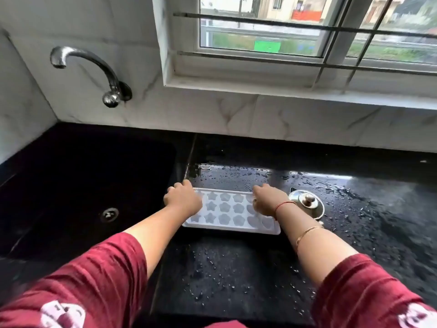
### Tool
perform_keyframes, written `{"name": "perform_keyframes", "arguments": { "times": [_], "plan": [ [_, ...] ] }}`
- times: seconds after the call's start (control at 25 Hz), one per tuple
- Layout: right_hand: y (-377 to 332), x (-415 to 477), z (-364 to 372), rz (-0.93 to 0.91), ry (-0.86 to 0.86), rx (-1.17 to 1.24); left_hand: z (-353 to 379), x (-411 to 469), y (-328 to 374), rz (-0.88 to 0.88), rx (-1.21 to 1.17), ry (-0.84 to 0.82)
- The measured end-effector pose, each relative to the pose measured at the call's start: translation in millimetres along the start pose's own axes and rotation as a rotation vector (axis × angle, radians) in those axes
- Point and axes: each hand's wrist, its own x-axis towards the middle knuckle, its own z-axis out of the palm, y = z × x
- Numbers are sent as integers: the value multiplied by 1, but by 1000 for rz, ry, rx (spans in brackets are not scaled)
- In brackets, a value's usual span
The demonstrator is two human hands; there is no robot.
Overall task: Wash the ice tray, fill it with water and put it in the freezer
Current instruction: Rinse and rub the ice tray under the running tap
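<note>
Inspector: Position of the ice tray (230,213) at the time of inspection?

Officer: It lay flat on the black surface (236,268), directly between the two grips, with its long side running from one to the other. Star and flower moulds faced upward. Whether they held water could not be determined.

Inspector: State of the left grip (183,200)?

Officer: Its fingers were curled over the tray's far corner at that end, holding it. The back of the hand covered the end moulds.

Inspector: And the right grip (268,201)?

Officer: Its fingers were likewise curled, over the far edge at the opposite end, and held the tray. A red thread and a gold bangle were noted on that forearm.

Inspector: Anything adjacent?

Officer: A steel lid (306,204) with a knob sat just outside the right grip, close to the wrist; contact could not be confirmed. The black sink (71,174) lay just outside the left grip, with its drain (109,214) visible. The tap (93,58) was mounted on the wall well beyond the left grip. Water droplets (343,192) were scattered over the surface, beyond both grips and outside the right one.
</note>
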Motion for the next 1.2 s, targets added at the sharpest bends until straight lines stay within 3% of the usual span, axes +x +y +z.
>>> {"name": "perform_keyframes", "arguments": {
  "times": [0.2, 0.4, 0.68, 0.96, 1.2],
  "plan": [
    [0, 6, 3, 5, -24, -28, 4, 1, -7, -98, -174, -157],
    [-3, 10, 5, -13, -16, 89, 2, -2, -31, -132, -469, -173],
    [-66, 16, -2, -49, 166, 444, -13, -13, -95, -385, -991, 12],
    [-153, 30, -6, -117, 344, 590, -41, -16, -172, -430, -1246, 89],
    [-207, 41, -17, -190, 366, 668, -63, -19, -216, -451, -1381, 173]
  ]
}}
